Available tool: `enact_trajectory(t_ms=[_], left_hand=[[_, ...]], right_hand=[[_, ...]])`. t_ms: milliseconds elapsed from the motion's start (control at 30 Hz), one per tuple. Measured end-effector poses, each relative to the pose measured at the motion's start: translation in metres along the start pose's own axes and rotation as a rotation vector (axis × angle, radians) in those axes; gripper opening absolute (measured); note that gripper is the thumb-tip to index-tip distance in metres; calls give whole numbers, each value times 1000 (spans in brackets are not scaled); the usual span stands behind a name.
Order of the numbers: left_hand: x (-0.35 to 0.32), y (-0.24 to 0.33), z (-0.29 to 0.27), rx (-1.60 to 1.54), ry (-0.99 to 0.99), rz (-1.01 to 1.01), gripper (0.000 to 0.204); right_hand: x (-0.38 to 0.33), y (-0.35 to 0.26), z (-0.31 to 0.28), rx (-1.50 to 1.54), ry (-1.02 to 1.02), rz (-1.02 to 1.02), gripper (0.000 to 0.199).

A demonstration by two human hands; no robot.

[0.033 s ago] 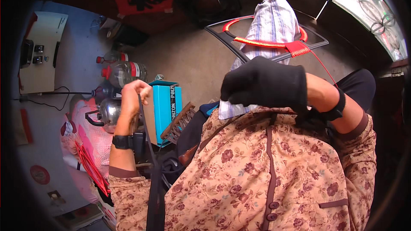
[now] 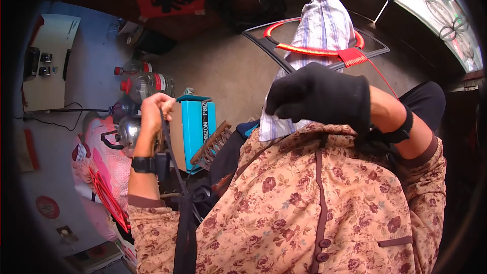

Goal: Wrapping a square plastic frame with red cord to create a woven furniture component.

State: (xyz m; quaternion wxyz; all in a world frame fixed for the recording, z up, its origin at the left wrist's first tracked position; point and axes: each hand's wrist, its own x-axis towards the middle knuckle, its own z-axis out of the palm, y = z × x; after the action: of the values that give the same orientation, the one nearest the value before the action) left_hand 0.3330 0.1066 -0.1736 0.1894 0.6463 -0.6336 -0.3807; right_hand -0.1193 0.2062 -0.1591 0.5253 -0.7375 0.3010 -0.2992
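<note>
Red ring (image 2: pixel 314 51); just beyond gloved right hand (image 2: pixel 319 94).

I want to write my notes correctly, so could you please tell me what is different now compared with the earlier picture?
The gloved right hand moved slightly to the right and up. The bare left hand rose a little and still holds the dark strap. No new grasp or release is visible. The red-wrapped ring and striped cloth stayed in place.

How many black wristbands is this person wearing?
2: a left wristband around the wrist of the left hand, and a right wristband behind the gloved right hand. Sleeves might hide more.
</note>
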Motion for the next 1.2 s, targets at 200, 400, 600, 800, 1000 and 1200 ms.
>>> enact_trajectory(t_ms=[200,400,600,800,1000,1200], left_hand=[[34,-24,-65,132,317,-388,19],[8,35,-16,-55,-538,-343,15],[-16,108,68,-80,-965,-155,17],[-13,202,129,-92,-670,178,14],[-25,294,202,70,-925,684,11],[-30,327,266,147,-1069,1007,14]], right_hand=[[-58,-21,-34,49,149,283,19],[-127,-39,-38,80,26,549,20],[-167,-44,-20,129,-41,559,18],[-194,-48,-30,56,142,632,15],[-208,-53,-43,187,409,664,21],[-197,-52,-20,187,271,612,23]])
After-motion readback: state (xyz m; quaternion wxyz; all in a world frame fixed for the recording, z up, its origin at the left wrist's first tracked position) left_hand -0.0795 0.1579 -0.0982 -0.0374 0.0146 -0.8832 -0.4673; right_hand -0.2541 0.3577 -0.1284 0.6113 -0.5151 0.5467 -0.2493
